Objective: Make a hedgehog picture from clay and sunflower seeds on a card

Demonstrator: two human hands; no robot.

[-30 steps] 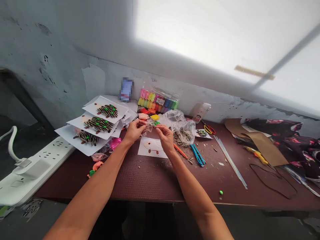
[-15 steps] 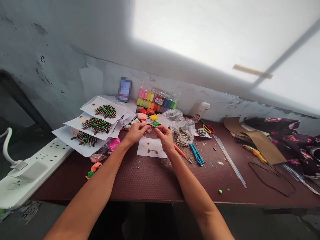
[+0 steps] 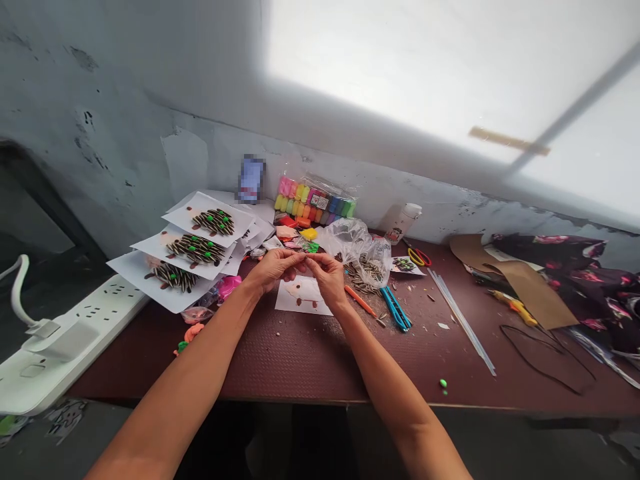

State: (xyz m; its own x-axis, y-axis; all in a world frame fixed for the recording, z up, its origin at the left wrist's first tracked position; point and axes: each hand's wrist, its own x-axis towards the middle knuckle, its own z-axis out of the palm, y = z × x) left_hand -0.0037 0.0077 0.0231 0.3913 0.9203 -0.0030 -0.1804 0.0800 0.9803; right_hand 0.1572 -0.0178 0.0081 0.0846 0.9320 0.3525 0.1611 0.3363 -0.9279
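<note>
My left hand (image 3: 277, 268) and my right hand (image 3: 326, 275) meet fingertip to fingertip above a white card (image 3: 287, 304). Both hands are closed in a pinch; whatever lies between the fingers is too small and hidden to make out. The card bears a pale hedgehog-like shape (image 3: 304, 289) with small brown spots, partly covered by my right hand. Right of my right hand lie an orange pen-like tool (image 3: 361, 302), a blue utility knife (image 3: 395, 310) and a heap of striped sunflower seeds (image 3: 366, 275) under a clear plastic bag (image 3: 350, 241).
Stacked cards with seed-covered hedgehogs (image 3: 200, 250) stand at left, beside a white power strip (image 3: 95, 320). Behind are a clay pack (image 3: 315, 200), a phone (image 3: 251, 179) and a white bottle (image 3: 403, 223). Scissors (image 3: 417, 255), clear glue sticks (image 3: 463, 323) and a yellow glue gun (image 3: 520, 309) lie at right.
My two hands have come together, closing the small gap between their fingertips. The camera view has shifted very slightly.
</note>
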